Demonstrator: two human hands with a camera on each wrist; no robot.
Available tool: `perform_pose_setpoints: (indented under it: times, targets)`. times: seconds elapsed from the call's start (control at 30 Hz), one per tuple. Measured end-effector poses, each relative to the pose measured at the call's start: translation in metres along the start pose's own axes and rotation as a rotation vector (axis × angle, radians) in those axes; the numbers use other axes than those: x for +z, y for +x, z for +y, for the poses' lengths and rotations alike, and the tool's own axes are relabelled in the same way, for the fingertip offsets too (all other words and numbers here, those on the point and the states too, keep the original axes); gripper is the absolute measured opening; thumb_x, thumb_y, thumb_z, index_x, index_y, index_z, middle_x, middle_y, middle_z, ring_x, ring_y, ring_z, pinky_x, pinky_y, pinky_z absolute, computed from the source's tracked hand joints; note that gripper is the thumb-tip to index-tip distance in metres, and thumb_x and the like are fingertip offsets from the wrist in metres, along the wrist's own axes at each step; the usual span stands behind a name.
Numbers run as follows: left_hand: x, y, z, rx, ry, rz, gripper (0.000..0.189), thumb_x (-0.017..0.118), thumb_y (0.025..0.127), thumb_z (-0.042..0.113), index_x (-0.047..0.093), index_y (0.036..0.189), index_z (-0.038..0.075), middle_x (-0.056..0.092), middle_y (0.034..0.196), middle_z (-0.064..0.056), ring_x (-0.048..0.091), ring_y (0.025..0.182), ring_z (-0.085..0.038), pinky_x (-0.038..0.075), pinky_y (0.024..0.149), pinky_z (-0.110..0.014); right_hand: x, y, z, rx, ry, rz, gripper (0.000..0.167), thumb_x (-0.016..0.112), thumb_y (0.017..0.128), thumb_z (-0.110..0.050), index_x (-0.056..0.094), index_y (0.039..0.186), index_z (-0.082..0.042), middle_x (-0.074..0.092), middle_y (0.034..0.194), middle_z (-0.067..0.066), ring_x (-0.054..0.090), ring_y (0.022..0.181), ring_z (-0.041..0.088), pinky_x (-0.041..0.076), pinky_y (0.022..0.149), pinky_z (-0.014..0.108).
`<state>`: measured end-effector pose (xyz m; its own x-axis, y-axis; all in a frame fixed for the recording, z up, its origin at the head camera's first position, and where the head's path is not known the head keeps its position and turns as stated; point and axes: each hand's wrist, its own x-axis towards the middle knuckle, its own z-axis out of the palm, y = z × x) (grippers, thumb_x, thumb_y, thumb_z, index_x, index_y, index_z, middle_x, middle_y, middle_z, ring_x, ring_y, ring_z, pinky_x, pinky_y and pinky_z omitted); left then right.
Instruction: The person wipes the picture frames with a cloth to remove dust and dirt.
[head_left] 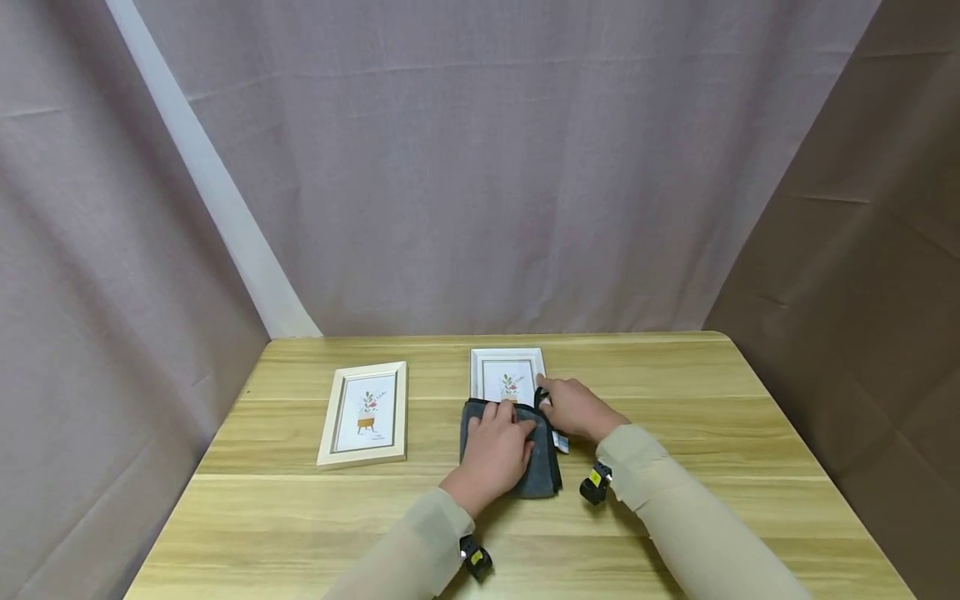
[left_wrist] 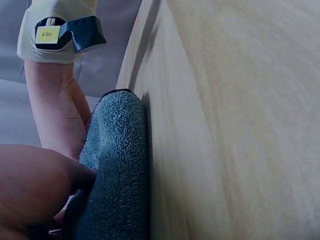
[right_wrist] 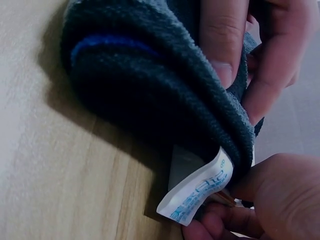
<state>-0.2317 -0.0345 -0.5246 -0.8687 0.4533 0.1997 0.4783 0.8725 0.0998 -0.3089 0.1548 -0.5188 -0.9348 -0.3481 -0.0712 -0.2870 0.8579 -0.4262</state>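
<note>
A folded grey cloth [head_left: 542, 467] with black edging covers the lower part of a white picture frame [head_left: 476, 371] that lies flat on the table. My left hand [head_left: 497, 450] rests on top of the cloth, fingers spread over it. At the cloth's upper right corner, beside the frame's right side, my right hand [head_left: 577, 408] pinches the black edge between thumb and curled fingers. A white label [right_wrist: 197, 192] with blue print sticks out from the cloth by the right fingertips. The cloth's layers [right_wrist: 150, 85] bulge in a loose fold in the right wrist view.
A cream picture frame [head_left: 326, 429] with a potted-plant print lies to the left on the wood-grain table [head_left: 247, 517]. Grey curtains [head_left: 480, 167] hang behind the table's far edge, with a brown one [head_left: 862, 275] at the right. Each wrist wears a small black camera [head_left: 476, 558].
</note>
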Motion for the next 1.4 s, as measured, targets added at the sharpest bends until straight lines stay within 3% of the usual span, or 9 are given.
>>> perform_pose_setpoints:
  times: [0.33, 0.67, 0.8, 0.93, 1.1, 1.4]
  targets:
    - [0.0, -0.003, -0.011, -0.017, -0.012, -0.016, 0.034, 0.072, 0.108, 0.042, 0.078, 0.14, 0.032, 0.059, 0.114, -0.002, 0.047, 0.101, -0.022, 0.04, 0.071, -0.038, 0.0, 0.002, -0.001, 0.012, -0.008, -0.017, 0.061, 0.067, 0.109, -0.013, 0.046, 0.163, 0.006, 0.074, 0.126, 0.029, 0.066, 0.089, 0.025, 0.053, 0.086, 0.043]
    - [-0.007, -0.008, -0.026, -0.004, -0.024, -0.019, 0.032, 0.074, 0.107, 0.039, 0.079, 0.138, 0.03, 0.058, 0.111, -0.002, 0.047, 0.097, -0.021, 0.039, 0.07, -0.035, -0.001, 0.003, -0.002, 0.02, 0.004, -0.049, 0.063, 0.067, 0.109, -0.013, 0.043, 0.165, 0.004, 0.071, 0.082, 0.01, 0.056, 0.063, 0.019, 0.051, 0.081, 0.041]
    - [-0.007, -0.011, -0.032, -0.007, -0.027, -0.021, 0.033, 0.073, 0.108, 0.04, 0.079, 0.138, 0.03, 0.058, 0.11, -0.001, 0.046, 0.096, -0.02, 0.039, 0.07, -0.035, -0.001, 0.002, -0.001, 0.003, -0.004, -0.029, 0.063, 0.069, 0.108, -0.012, 0.046, 0.164, 0.005, 0.078, 0.105, 0.021, 0.064, 0.077, 0.022, 0.053, 0.086, 0.044]
    - [-0.007, -0.014, -0.039, -0.008, -0.033, -0.017, 0.034, 0.072, 0.108, 0.041, 0.078, 0.14, 0.03, 0.056, 0.108, -0.001, 0.044, 0.095, -0.021, 0.039, 0.071, -0.036, 0.0, 0.001, 0.001, -0.007, 0.005, -0.018, 0.062, 0.068, 0.107, -0.012, 0.047, 0.163, 0.005, 0.071, 0.137, 0.029, 0.069, 0.103, 0.027, 0.055, 0.097, 0.048]
    - [-0.006, -0.02, -0.047, -0.008, -0.032, 0.012, 0.034, 0.072, 0.108, 0.042, 0.078, 0.14, 0.031, 0.056, 0.108, 0.0, 0.045, 0.096, -0.021, 0.041, 0.07, -0.037, 0.0, 0.001, 0.004, -0.001, 0.011, -0.027, 0.064, 0.068, 0.108, -0.014, 0.044, 0.165, 0.004, 0.064, 0.147, 0.03, 0.068, 0.121, 0.032, 0.053, 0.108, 0.052]
    - [-0.007, -0.027, -0.057, -0.009, -0.026, 0.021, 0.033, 0.073, 0.108, 0.04, 0.079, 0.139, 0.028, 0.055, 0.109, -0.002, 0.046, 0.096, -0.022, 0.044, 0.073, -0.039, 0.002, 0.002, 0.005, -0.011, 0.008, -0.016, 0.065, 0.069, 0.107, -0.012, 0.044, 0.164, 0.007, 0.065, 0.145, 0.032, 0.069, 0.115, 0.031, 0.054, 0.105, 0.052]
